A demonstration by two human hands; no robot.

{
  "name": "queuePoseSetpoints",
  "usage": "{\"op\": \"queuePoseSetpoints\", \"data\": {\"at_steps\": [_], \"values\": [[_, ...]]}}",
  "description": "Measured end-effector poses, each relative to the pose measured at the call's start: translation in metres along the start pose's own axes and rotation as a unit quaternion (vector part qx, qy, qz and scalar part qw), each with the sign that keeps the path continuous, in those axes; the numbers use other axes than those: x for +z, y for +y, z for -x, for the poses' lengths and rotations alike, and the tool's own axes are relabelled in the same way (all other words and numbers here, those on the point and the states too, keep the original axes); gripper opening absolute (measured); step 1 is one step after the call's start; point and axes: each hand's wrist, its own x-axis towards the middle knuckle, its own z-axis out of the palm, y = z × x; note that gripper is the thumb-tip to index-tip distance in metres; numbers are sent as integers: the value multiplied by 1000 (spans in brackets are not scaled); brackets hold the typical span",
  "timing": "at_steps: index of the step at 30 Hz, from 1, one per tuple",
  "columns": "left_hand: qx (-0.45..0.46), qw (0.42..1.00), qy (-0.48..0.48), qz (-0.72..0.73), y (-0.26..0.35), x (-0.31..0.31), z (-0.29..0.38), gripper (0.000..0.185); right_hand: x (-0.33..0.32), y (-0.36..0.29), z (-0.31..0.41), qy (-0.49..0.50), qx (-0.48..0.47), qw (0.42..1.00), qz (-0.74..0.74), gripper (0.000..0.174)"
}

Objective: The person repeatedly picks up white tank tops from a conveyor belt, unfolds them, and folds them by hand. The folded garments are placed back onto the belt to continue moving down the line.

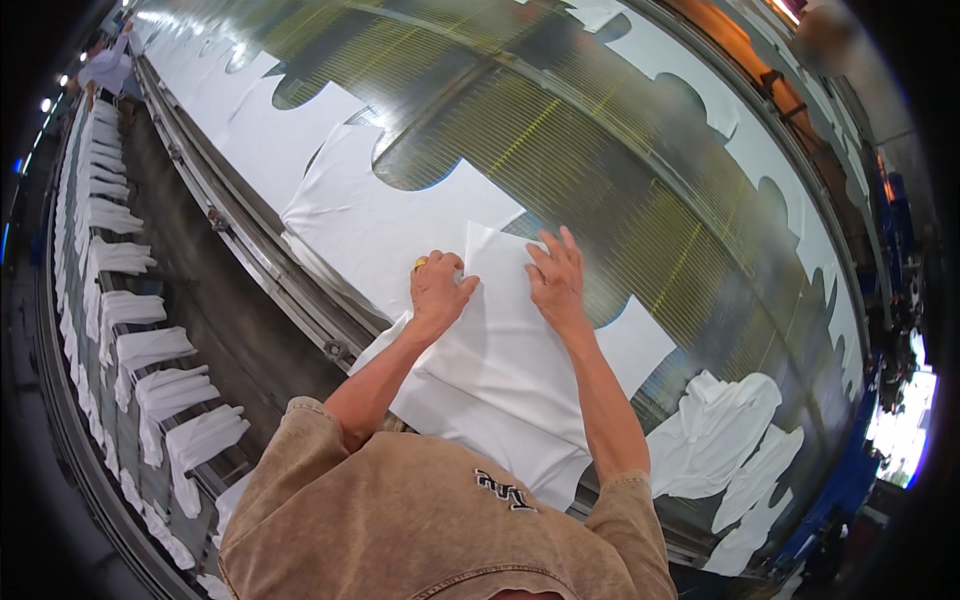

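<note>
A white cut fabric panel (510, 330) lies in front of me, its near part folded and hanging over the table's edge against my shirt. My left hand (437, 289), with a yellow ring, is at the panel's left side, thumb and fingers curled close to the cloth; whether it pinches the cloth is unclear. On the right, my right hand (556, 277) has its fingers spread at the panel's upper right corner. Another white fabric panel (397, 217) lies flat beyond, with curved cutouts along its edge.
The long table (570, 150) has a glossy, ribbed yellow-green surface. More white panels (802, 202) line its far side. Crumpled white cloth (720, 427) lies at the right. A metal rail (247, 255) edges the table. Folded white pieces (157, 341) hang on a rack at left; a person (109, 67) stands farther off.
</note>
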Motion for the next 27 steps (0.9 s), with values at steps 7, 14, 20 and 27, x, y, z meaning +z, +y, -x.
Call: {"op": "queuePoseSetpoints", "data": {"at_steps": [7, 14, 20, 27], "values": [[38, 991, 0, 128, 0, 7, -1, 10, 29, -11, -53, -60, -57, 996, 20, 37], [38, 968, -10, 247, 3, 5, 8, 12, 30, 6, -65, -115, -84, 989, -37, 16], [-49, 948, -54, 310, 7, -1, 9, 12, 17, 9, -62, -139, -60, 987, -58, 9], [-45, 969, -62, 237, -5, 1, 7, 15, -28, 8, -70, -312, 3, 949, -41, 9]]}}
